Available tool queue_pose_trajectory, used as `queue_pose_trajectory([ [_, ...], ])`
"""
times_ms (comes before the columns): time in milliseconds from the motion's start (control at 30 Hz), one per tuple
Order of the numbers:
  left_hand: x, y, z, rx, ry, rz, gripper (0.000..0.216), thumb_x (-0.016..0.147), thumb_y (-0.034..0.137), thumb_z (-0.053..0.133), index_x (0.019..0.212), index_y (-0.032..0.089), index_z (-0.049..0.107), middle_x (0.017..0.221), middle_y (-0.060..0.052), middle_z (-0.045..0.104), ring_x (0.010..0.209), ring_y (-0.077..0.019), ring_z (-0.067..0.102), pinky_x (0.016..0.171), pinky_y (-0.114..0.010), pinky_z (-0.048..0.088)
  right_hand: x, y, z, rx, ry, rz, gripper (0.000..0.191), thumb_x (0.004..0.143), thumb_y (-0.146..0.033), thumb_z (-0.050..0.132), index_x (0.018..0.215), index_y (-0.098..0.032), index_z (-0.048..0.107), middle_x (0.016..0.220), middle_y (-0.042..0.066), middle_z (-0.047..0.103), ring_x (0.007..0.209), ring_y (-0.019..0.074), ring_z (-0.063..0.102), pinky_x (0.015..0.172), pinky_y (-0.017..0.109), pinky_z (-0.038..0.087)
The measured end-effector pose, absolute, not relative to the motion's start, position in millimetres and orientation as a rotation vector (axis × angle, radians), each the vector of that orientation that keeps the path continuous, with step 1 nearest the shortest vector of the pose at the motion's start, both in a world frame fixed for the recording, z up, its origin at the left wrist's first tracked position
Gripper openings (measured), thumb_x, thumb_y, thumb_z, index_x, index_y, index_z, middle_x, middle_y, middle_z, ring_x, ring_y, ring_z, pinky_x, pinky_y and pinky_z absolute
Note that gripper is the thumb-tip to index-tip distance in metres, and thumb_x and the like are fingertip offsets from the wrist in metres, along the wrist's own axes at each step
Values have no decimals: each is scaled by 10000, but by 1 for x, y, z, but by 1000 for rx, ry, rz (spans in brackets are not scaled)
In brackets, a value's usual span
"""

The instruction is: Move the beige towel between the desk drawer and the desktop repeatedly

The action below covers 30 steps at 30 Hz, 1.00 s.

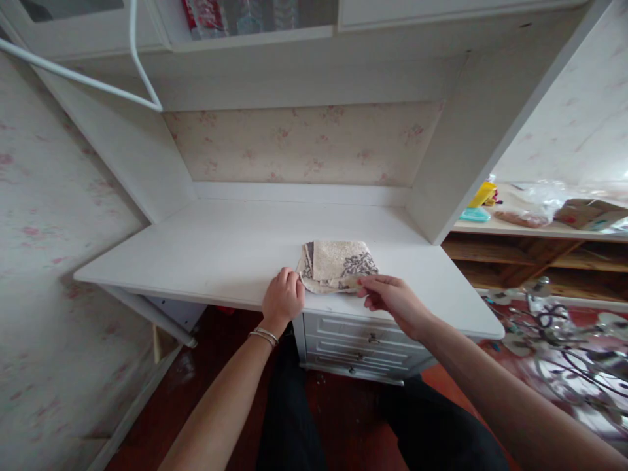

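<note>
A folded beige cloth [338, 261] with a dark grey leaf pattern lies on the white desk [235, 242], near its front edge. Its layers show at the left side, where a dark strip peeks out. My left hand [284, 294], with bracelets at the wrist, is closed at the cloth's front left corner; the fingertips are partly hidden. At the front right corner, my right hand [385, 294] has its thumb and fingers pinched together on the cloth's edge.
White drawers [358, 337] with small knobs sit under the desk. Cabinets overhang it, and a white metal bar [98, 78] juts in at upper left. To the right stand a wooden shelf [520, 258] bearing plastic bags and a cardboard box [589, 212], and a chandelier [564, 327].
</note>
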State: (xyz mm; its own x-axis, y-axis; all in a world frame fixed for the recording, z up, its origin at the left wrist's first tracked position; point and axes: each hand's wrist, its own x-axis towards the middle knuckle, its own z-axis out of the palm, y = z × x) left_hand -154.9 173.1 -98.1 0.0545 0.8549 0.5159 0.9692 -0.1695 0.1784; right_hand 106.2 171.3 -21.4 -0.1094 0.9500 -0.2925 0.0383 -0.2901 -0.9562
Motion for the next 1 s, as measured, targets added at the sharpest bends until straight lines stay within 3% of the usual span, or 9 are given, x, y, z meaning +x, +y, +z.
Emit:
queue_pose_trajectory([
  [67,-156,173,-99,-2117,-1855,-809,215,1003,238,370,928,214,569,1045,-104,602,962,-231,596,864,-372,485,123,190,-23,-1440,-1393,1093,185,873,-307,636,924,-152,725,825,72,719,680,162,625,612,277,503],
  [167,-157,172,-101,-2107,-1809,-833,237,1018,271,360,979,191,579,1085,-129,598,1035,-254,574,916,-407,471,139,219,-35,-1487,-1775,560,299,794,-280,692,1080,-203,731,1107,92,696,951,225,655,860,372,521],
  [300,-156,168,-98,-2156,-1692,-732,269,1007,350,433,1149,211,613,1187,-125,611,1124,-274,564,986,-450,437,141,241,-56,-1354,-2183,317,530,775,-159,660,1299,-235,668,1379,111,566,1134,242,621,1022,372,461],
  [400,-154,167,-93,-2242,-1624,-676,340,991,406,476,1269,249,595,1279,-109,606,1209,-275,545,1041,-459,420,131,246,-58,-1311,-2295,197,448,846,-113,564,1250,-246,704,1337,82,612,1132,234,615,1021,360,451],
  [533,-154,169,-90,-2298,-1629,-693,454,943,426,575,1359,248,546,1393,-110,571,1294,-273,511,1081,-453,419,115,241,-43,-1341,-2278,78,293,931,-193,523,1104,-235,756,1169,58,706,1060,253,612,940,368,469],
  [667,-154,171,-90,-2319,-1642,-681,552,903,416,648,1418,279,505,1467,-108,527,1338,-280,492,1103,-453,416,100,221,-28,-1272,-2160,-44,254,937,-213,519,1042,-202,751,1112,86,709,1056,265,590,929,370,467],
  [800,-154,171,-90,-2338,-1617,-656,537,942,439,596,1449,314,473,1512,-81,495,1370,-259,466,1103,-441,414,86,190,-28,-1048,-2248,-108,250,969,-227,488,1021,-191,730,1085,111,690,1038,264,585,949,384,468],
  [1000,-153,168,-88,-2366,-1619,-626,335,1031,396,422,1298,308,602,1352,-51,618,1190,-209,590,987,-384,467,85,169,-59,-983,-2377,-165,218,967,-207,522,1098,-207,696,1126,114,674,1104,304,570,1113,602,311],
])
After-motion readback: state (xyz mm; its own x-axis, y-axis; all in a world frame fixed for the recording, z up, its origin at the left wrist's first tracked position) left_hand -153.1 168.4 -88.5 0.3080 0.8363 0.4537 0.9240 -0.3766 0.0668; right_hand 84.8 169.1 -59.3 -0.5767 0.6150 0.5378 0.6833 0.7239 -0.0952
